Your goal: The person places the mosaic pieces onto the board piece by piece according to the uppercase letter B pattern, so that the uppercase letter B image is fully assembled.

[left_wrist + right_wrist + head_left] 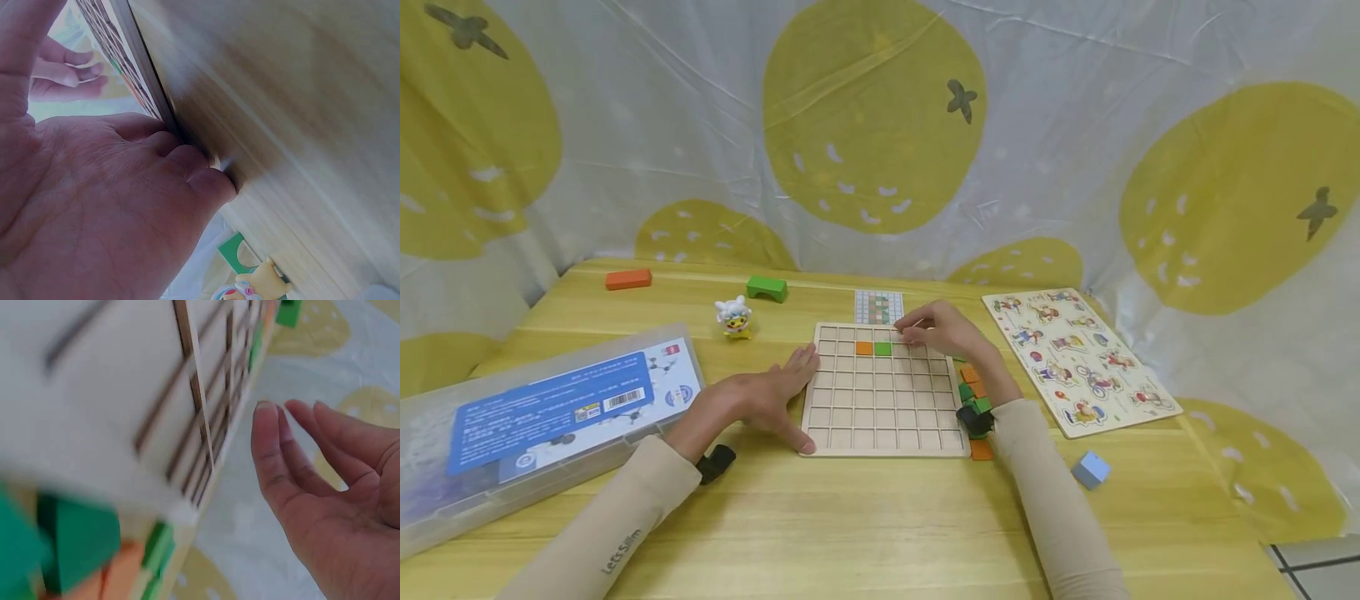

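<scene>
A wooden grid board lies flat, with an orange tile and a green tile side by side in a row near its far edge. My left hand rests along the board's left side, fingers near the far left corner and thumb at the near one. Over the board's far right part hovers my right hand; the right wrist view shows its fingers loosely bent with nothing between them. Loose orange and green tiles, such as an orange one, lie along the right side, partly hidden by the right wrist.
A patterned card lies beyond the board. To the right are a picture puzzle board and a blue block. A plastic case, a small figurine, a green arch block and an orange block stand left.
</scene>
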A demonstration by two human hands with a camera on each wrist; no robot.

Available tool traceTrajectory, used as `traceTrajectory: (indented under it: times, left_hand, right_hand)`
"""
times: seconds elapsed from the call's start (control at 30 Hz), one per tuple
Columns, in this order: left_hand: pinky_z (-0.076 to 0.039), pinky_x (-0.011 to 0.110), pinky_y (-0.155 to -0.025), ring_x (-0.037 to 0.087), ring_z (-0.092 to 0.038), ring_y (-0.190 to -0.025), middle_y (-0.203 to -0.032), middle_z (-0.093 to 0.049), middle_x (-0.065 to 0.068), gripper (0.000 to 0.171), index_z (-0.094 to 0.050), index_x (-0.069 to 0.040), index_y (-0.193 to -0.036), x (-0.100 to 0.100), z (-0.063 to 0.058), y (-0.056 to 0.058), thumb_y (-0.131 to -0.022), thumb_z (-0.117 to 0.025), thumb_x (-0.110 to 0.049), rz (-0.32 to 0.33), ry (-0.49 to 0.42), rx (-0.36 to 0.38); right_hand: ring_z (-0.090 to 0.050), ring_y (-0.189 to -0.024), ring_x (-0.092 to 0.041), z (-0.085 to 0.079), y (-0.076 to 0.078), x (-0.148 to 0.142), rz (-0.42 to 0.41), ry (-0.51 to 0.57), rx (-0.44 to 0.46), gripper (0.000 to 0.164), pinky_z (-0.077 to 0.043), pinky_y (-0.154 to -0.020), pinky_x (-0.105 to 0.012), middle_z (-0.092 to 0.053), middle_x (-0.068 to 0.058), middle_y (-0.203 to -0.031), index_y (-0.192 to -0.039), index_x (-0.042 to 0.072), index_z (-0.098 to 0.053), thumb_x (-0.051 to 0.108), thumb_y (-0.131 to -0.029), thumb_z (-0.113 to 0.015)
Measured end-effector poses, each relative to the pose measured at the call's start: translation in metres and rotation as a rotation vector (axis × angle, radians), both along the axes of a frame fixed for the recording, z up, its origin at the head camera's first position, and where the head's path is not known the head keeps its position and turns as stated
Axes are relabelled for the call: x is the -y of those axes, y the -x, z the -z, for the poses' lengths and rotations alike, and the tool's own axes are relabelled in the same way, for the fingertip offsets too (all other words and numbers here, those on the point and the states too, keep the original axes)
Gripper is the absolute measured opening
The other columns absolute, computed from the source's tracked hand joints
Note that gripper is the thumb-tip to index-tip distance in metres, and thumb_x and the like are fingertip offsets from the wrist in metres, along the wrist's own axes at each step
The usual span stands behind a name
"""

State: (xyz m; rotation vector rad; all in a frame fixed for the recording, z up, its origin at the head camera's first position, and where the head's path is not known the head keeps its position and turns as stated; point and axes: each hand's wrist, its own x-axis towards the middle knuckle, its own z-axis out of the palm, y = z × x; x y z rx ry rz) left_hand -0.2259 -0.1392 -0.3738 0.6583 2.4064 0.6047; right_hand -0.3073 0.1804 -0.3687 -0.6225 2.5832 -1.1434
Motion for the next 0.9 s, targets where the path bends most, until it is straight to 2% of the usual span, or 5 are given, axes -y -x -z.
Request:
traceTrajectory:
  times: [0.17,0.37,0.5,0.63,0.9]
  left_hand:
    - [-0.01,0.066,-0.13,0.048,0.004,-0.164,-0.178,0.014,0.023,0.137,-0.002,0.004,-0.17,-0.002,0.0,0.001,-0.083,-0.094,-0.047,0.005,0.0,-0.002]
    - [-0.01,0.069,-0.129,0.057,0.001,-0.161,-0.177,0.016,0.025,0.137,0.0,0.006,-0.17,0.001,0.0,0.001,-0.084,-0.093,-0.047,0.017,-0.009,-0.002]
    - [-0.01,0.069,-0.129,0.057,0.002,-0.161,-0.177,0.017,0.025,0.137,-0.001,0.007,-0.169,0.003,0.0,0.0,-0.084,-0.093,-0.047,0.012,-0.02,0.003]
    - [-0.01,0.069,-0.129,0.054,0.004,-0.162,-0.177,0.016,0.025,0.137,-0.001,0.007,-0.169,0.002,0.0,0.0,-0.084,-0.093,-0.046,0.017,-0.02,0.002]
    - [-0.011,0.069,-0.129,0.057,0.002,-0.161,-0.178,0.016,0.024,0.137,-0.001,0.006,-0.17,0.001,0.0,0.001,-0.084,-0.093,-0.047,0.012,-0.006,-0.001]
  right_hand:
    - [-0.072,-0.108,-0.045,-0.008,0.002,-0.048,0.099,0.028,-0.003,0.033,-0.059,-0.097,-0.058,-0.074,-0.025,-0.127,-0.134,-0.008,-0.071,0.008,-0.106,-0.069]
    - [-0.072,-0.107,-0.043,0.005,0.009,-0.086,0.14,-0.07,-0.072,0.028,-0.061,-0.093,-0.054,-0.073,-0.027,-0.119,-0.127,-0.009,-0.074,0.002,-0.101,-0.074]
    - [-0.073,-0.103,-0.039,0.015,0.017,-0.087,0.117,-0.149,-0.085,0.025,-0.062,-0.088,-0.049,-0.075,-0.024,-0.115,-0.123,-0.005,-0.078,0.001,-0.098,-0.078]
    - [-0.071,-0.097,-0.034,0.017,0.019,-0.082,0.105,-0.208,-0.091,0.019,-0.06,-0.085,-0.047,-0.077,-0.02,-0.107,-0.115,-0.003,-0.081,0.003,-0.097,-0.08]
    - [-0.068,-0.085,-0.026,0.013,0.016,-0.075,0.097,-0.204,0.005,0.007,-0.057,-0.082,-0.042,-0.075,-0.015,-0.095,-0.101,-0.003,-0.079,0.002,-0.097,-0.08]
